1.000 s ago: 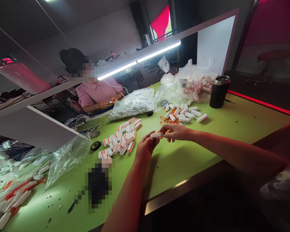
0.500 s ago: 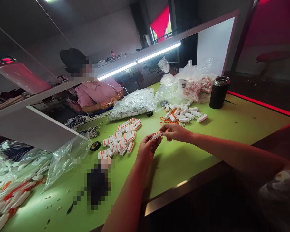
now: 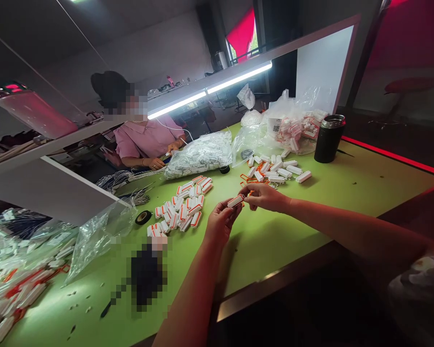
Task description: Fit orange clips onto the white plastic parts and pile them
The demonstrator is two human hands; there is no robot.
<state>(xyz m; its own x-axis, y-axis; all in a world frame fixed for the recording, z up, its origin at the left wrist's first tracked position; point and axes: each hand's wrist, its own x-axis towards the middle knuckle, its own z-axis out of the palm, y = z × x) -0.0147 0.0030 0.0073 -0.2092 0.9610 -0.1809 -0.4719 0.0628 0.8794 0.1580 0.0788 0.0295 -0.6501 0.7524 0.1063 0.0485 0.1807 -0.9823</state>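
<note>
Head view: a white connector (image 3: 235, 201) was held above the green surface (image 3: 285, 246), inward from its near edge. Its long axis ran roughly parallel to that edge, one end pointing toward the left hand's palm, the other toward the right hand (image 3: 265, 196). It looked like a slim, oblong block, with orange along its upper side; the finer detail on its face was too small to read. The left hand (image 3: 219, 224) grasped it between thumb and fingers, while the right hand's fingertips pinched its right end.
</note>
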